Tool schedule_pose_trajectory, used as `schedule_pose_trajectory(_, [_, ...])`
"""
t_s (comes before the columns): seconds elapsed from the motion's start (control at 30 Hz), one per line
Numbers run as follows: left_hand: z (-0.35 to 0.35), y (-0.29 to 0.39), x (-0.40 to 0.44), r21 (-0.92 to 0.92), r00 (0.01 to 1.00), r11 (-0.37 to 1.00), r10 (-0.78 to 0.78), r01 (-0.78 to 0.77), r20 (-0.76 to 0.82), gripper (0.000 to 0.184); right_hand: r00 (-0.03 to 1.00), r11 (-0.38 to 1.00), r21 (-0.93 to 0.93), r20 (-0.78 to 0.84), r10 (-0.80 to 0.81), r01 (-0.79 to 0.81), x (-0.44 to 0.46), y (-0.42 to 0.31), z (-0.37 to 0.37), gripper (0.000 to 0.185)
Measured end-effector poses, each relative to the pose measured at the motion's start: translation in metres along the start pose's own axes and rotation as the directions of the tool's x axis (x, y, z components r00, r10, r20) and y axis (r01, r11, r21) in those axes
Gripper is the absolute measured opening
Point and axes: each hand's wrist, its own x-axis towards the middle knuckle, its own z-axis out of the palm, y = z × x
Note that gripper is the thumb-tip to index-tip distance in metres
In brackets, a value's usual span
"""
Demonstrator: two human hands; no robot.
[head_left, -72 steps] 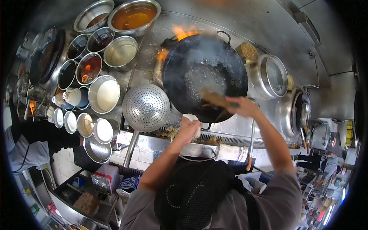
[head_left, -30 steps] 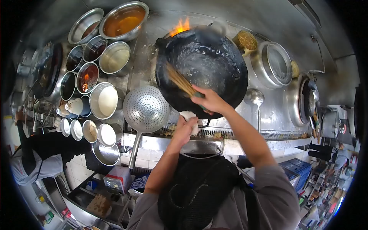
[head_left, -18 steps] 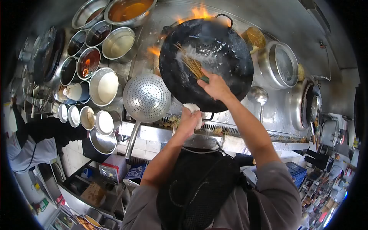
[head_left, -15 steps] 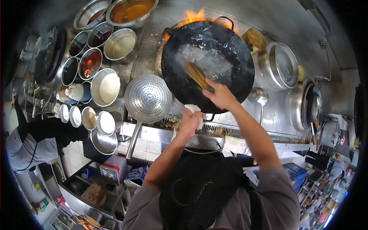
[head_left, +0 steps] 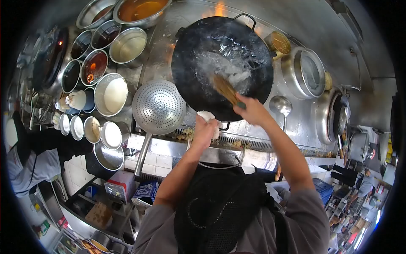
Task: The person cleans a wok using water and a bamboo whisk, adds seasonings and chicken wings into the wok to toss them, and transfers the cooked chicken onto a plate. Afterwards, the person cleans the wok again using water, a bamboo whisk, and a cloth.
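Observation:
A large black wok (head_left: 186,63) sits over the burner with steaming water inside. My right hand (head_left: 253,111) is closed around the dark green end of a bamboo wok brush (head_left: 226,89), whose bristles reach into the water. My left hand (head_left: 204,134) grips a folded white cloth (head_left: 210,120) at the wok's near rim, beside its near loop handle (head_left: 225,126). Whether the cloth wraps part of the rim is hidden. To the left lies a perforated strainer (head_left: 159,106), and a ladle (head_left: 280,106) rests right of the wok.
Flames (head_left: 219,9) show behind the wok. Several metal pots of sauces and seasonings, including a white-filled pot (head_left: 114,97), crowd the left. Stacked metal pots (head_left: 311,72) stand at the right. Food scraps (head_left: 237,142) lie along the front drain. Another person (head_left: 36,169) stands far left.
The brush has swept toward me and slightly right, and my right hand moved with it. The flames look smaller. My view has shifted slightly, moving everything a little left.

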Motion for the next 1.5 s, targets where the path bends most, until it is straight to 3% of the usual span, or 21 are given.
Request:
schedule_pose_trajectory(0.03, [-0.004,-0.008,0.003,0.029,0.999,0.999,0.04,-0.041,0.016,0.04,0.992,0.998,-0.062,0.123,-0.021,0.029,-0.017,0.007,-0.005,0.062])
schedule_pose_trajectory(0.1, [-0.003,-0.005,0.002,0.05,0.996,0.995,0.081,-0.083,0.029,0.038,0.988,0.979,-0.174,0.127,-0.084,0.106,-0.038,0.04,-0.019,0.062])
schedule_pose_trajectory(0.17, [0.01,0.016,-0.014,-0.062,0.999,0.998,-0.032,0.032,-0.006,0.038,0.956,0.913,-0.286,0.048,-0.288,0.289,-0.01,0.063,-0.02,0.063])
schedule_pose_trajectory(0.23, [0.014,0.024,-0.019,-0.079,0.995,0.992,-0.096,0.094,-0.02,0.038,0.996,0.97,-0.235,-0.052,-0.071,0.057,0.032,0.014,-0.019,0.063])
schedule_pose_trajectory(0.37, [0.0,0.026,-0.008,-0.059,0.992,0.99,-0.128,0.127,-0.01,0.041,0.987,0.996,-0.083,-0.154,-0.036,0.023,0.035,0.002,0.01,0.063])
schedule_pose_trajectory(0.47, [0.006,0.037,-0.018,-0.094,0.994,0.99,-0.108,0.105,-0.029,0.038,0.999,0.997,0.082,-0.03,0.013,-0.01,-0.004,0.009,0.017,0.065])
schedule_pose_trajectory(0.53, [0.008,0.042,-0.021,-0.085,0.995,0.992,-0.092,0.09,-0.025,0.037,0.967,0.976,-0.048,0.151,-0.204,0.213,-0.031,0.041,-0.006,0.067])
schedule_pose_trajectory(0.63, [0.012,0.046,-0.024,-0.106,0.984,0.981,-0.172,0.165,-0.054,0.038,0.955,0.939,-0.216,0.19,-0.227,0.267,0.001,0.076,-0.04,0.067])
schedule_pose_trajectory(0.7, [0.011,0.036,-0.023,-0.127,0.957,0.95,-0.289,0.285,-0.014,0.037,0.995,0.997,-0.071,0.093,0.02,-0.013,0.027,0.009,-0.045,0.066])
schedule_pose_trajectory(0.77, [0.013,0.037,-0.019,-0.1,0.973,0.969,-0.228,0.225,-0.022,0.035,0.999,0.995,0.09,-0.033,0.043,-0.039,0.04,-0.017,-0.014,0.065])
schedule_pose_trajectory(0.8, [0.011,0.035,-0.022,-0.061,0.98,0.979,-0.195,0.193,-0.026,0.034,0.988,0.998,0.031,-0.152,-0.04,0.045,0.045,-0.009,0.013,0.065])
schedule_pose_trajectory(0.83, [0.01,0.032,-0.025,-0.053,0.978,0.978,-0.205,0.203,-0.026,0.034,0.989,0.998,0.041,-0.148,-0.031,0.037,0.034,-0.004,0.02,0.065])
schedule_pose_trajectory(0.97, [0.009,0.032,-0.02,-0.102,0.995,0.991,-0.095,0.091,-0.034,0.031,0.986,0.989,-0.1,0.138,-0.093,0.107,-0.023,0.027,-0.007,0.064])
schedule_pose_trajectory(1.03, [0.009,0.035,-0.021,-0.117,0.995,0.99,-0.087,0.082,-0.04,0.032,0.966,0.946,-0.236,0.184,-0.182,0.223,-0.021,0.084,-0.033,0.064])
schedule_pose_trajectory(1.1, [0.008,0.044,-0.023,-0.067,0.975,0.973,-0.219,0.221,0.039,0.032,0.997,0.921,-0.383,0.043,-0.065,0.077,0.005,0.072,-0.063,0.065])
schedule_pose_trajectory(1.17, [0.006,0.043,-0.024,-0.054,0.972,0.97,-0.236,0.237,0.016,0.032,0.995,0.977,-0.213,-0.093,-0.04,0.02,0.049,0.04,-0.055,0.066])
schedule_pose_trajectory(1.23, [0.006,0.043,-0.021,-0.031,0.968,0.968,-0.251,0.251,-0.004,0.033,0.989,0.995,0.094,-0.147,-0.018,0.032,0.07,0.015,-0.025,0.065])
schedule_pose_trajectory(1.3, [0.008,0.041,-0.019,-0.03,0.964,0.965,-0.262,0.261,-0.045,0.034,0.994,0.928,0.361,-0.021,0.105,-0.09,0.053,-0.019,-0.002,0.063])
schedule_pose_trajectory(1.37, [0.008,0.037,-0.02,-0.036,0.969,0.97,-0.243,0.242,-0.04,0.036,0.995,0.979,0.192,-0.094,-0.046,0.063,0.039,-0.01,0.028,0.061])
schedule_pose_trajectory(1.4, [0.007,0.035,-0.022,-0.045,0.972,0.973,-0.229,0.227,-0.044,0.037,0.961,0.971,-0.106,-0.156,-0.228,0.213,0.028,0.008,0.04,0.064])
schedule_pose_trajectory(1.5, [0.005,0.033,-0.024,-0.046,0.993,0.992,-0.119,0.119,0.003,0.038,0.997,0.908,-0.419,-0.067,-0.036,0.004,-0.025,0.046,0.014,0.074])
